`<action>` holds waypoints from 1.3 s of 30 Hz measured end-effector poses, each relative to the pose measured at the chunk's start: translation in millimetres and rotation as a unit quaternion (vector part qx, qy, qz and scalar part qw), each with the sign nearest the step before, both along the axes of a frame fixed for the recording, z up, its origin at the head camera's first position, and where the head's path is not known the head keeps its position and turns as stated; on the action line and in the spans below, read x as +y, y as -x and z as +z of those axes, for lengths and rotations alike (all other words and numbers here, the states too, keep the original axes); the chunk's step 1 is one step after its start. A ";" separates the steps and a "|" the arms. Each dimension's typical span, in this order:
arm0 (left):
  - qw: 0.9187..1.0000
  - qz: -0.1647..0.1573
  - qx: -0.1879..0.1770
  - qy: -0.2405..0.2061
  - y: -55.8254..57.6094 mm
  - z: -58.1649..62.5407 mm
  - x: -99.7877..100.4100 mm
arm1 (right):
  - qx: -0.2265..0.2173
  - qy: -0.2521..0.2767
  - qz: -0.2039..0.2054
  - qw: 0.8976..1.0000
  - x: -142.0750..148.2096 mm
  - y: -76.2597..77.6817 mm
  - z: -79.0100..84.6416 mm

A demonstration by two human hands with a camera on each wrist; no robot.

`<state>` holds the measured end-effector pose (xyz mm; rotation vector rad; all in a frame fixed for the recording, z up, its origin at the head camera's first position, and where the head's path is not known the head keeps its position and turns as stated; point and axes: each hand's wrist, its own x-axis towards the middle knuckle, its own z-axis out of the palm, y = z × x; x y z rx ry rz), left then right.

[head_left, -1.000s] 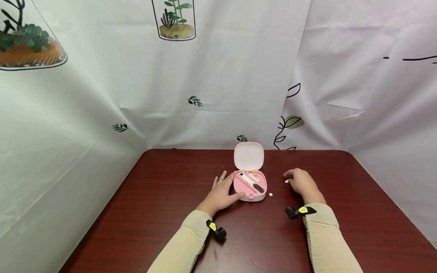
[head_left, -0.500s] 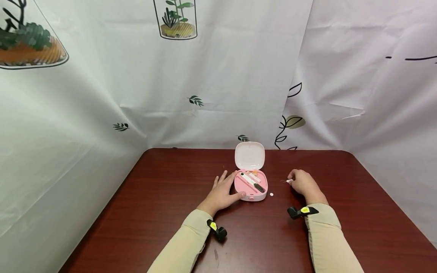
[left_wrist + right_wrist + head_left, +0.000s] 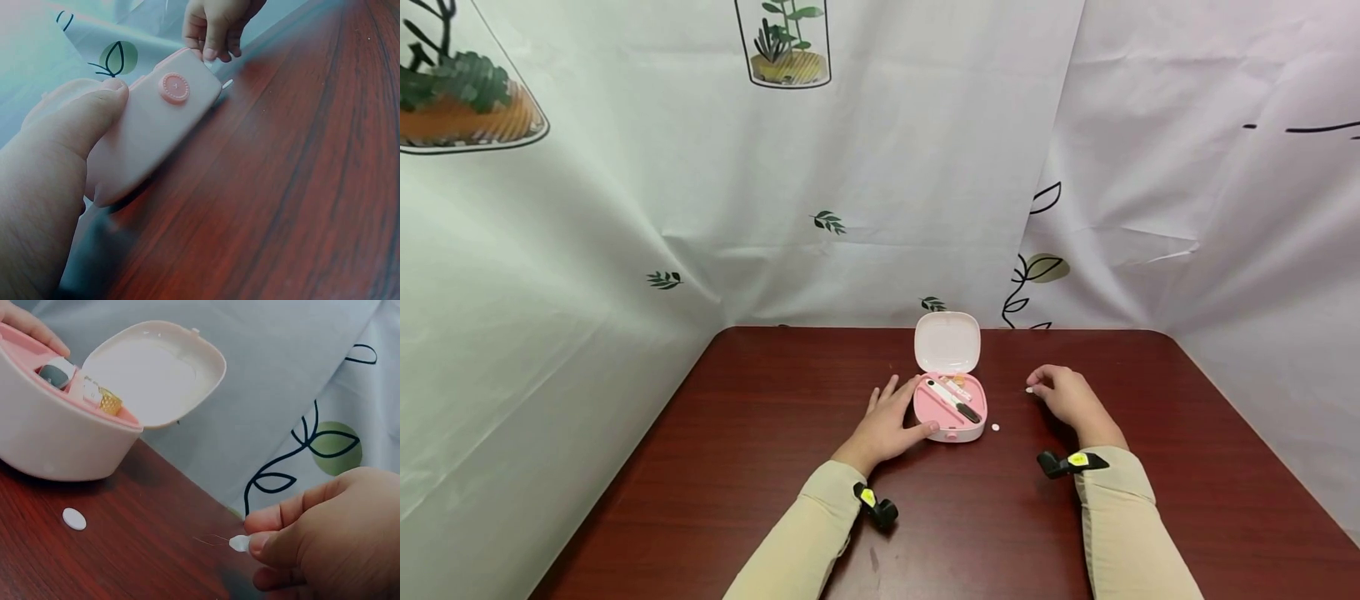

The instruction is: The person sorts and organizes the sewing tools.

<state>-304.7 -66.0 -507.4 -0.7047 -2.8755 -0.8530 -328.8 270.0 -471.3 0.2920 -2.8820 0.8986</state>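
Observation:
A pink and white sewing box (image 3: 967, 435) stands on the table with its lid raised. My left hand (image 3: 887, 423) holds it at the left, thumb over the front edge beside the round clasp (image 3: 175, 88). Off to the box's right, my right hand (image 3: 1067, 400) pinches a needle threader (image 3: 239, 543) between thumb and forefinger. Its thin wire loop points toward the box in the right wrist view. Inside the box lie a slim white tool with a dark end (image 3: 966, 412) and a gold thimble (image 3: 110, 402).
A white oval disc (image 3: 74, 519) lies on the table between the box and the right hand. The raised lid (image 3: 947, 343) leans back near the far table edge. A printed white curtain (image 3: 887, 167) hangs behind the dark red table (image 3: 760, 417).
The right hand's fingers have closed on the needle threader and shifted slightly away from the body with it. The left hand keeps its place on the box.

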 end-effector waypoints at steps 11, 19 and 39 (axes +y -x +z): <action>1.000 -0.001 -0.003 -0.004 -1.0 0.9 -0.6 | 0.066 0.024 0.036 0.997 -15.5 -1.6 15.8; 1.000 -0.005 0.007 0.000 0.0 0.8 -0.7 | 0.113 0.013 0.087 0.990 -41.2 -3.8 29.5; 1.000 -0.012 0.013 -0.005 -0.6 2.2 -0.8 | 0.096 -0.017 0.174 0.980 -130.9 -16.2 41.4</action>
